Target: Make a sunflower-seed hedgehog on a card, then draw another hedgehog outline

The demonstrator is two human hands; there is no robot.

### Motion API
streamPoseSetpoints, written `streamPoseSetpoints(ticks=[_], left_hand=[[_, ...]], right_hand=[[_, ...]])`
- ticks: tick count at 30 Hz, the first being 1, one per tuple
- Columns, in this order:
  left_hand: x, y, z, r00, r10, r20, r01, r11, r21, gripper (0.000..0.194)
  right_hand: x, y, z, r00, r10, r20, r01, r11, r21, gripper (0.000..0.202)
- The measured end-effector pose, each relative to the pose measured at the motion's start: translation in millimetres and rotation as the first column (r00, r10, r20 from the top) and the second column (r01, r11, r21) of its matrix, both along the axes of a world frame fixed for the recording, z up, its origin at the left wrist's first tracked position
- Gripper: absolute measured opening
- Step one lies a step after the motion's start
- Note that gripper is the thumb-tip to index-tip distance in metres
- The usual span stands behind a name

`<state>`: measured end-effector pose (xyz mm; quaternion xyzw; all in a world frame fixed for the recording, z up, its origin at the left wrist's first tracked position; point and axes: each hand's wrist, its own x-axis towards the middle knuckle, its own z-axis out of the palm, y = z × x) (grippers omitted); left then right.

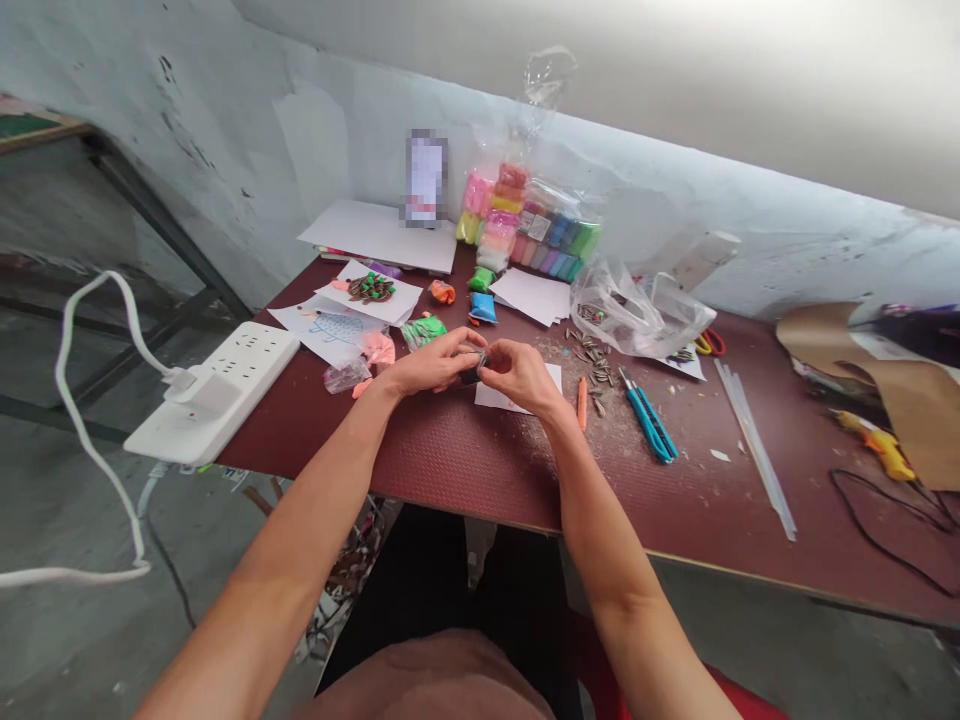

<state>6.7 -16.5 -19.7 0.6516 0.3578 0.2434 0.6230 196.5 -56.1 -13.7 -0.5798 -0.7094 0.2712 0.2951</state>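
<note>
Over the middle of the table, my left hand (435, 364) and my right hand (519, 374) meet around a small black packet (470, 375) with a clear, shiny wrapper. Fingers of both hands are closed on it and partly hide it. Beneath them lies a white sheet of paper (510, 395). Green clay in a wrapper (423, 331) and salmon-coloured clay (378, 348) sit left of my left hand. A blue clay packet (482, 307) lies just beyond my fingers. Right of my right hand are an orange stick (582, 403) and loose sunflower seeds (598, 365).
Teal scissors (651, 420) and clear glue sticks (754, 450) lie to the right, before a yellow glue gun (877, 442). A power strip (217, 390) overhangs the left edge. Coloured clay packs (517, 225) and a phone (425, 180) stand at the back, near a plastic bag (637, 305).
</note>
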Motion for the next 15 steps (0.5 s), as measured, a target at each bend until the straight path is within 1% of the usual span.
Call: streamPoseSetpoints(ticks=[2,4,7,10,12,15], left_hand=[[1.4,1.8,-0.4,0.998,0.018,0.059,-0.016,0.999,-0.043,0.012],[2.6,3.1,-0.5,0.996,0.06,0.063,-0.058,0.998,-0.038,0.009],[3.9,3.1,0.4,0.992,0.123,0.011,-0.124,0.99,0.061,0.009],[4.4,1.8,1.5,0.99,0.14,0.005,-0.14,0.98,0.142,0.009],[5.0,1.0,2.0,0.991,0.134,0.005,-0.133,0.979,0.156,0.009],[6.7,0.6,2.4,0.99,0.144,0.008,-0.144,0.98,0.14,0.012]], right_hand=[[-2.1,-1.2,2.1,0.997,-0.07,0.018,0.069,0.996,0.055,0.008],[-3.4,-1.7,2.6,0.994,-0.109,0.029,0.106,0.99,0.09,0.007],[-4.0,-1.4,1.7,0.995,-0.089,0.049,0.087,0.995,0.05,0.006],[-5.7,-1.2,0.1,0.996,-0.067,0.051,0.066,0.998,0.016,0.007],[-8.4,-1.8,-1.2,0.994,-0.084,0.071,0.08,0.995,0.051,0.007],[-13.1,-3.1,-3.3,0.985,-0.135,0.109,0.121,0.984,0.131,0.01]])
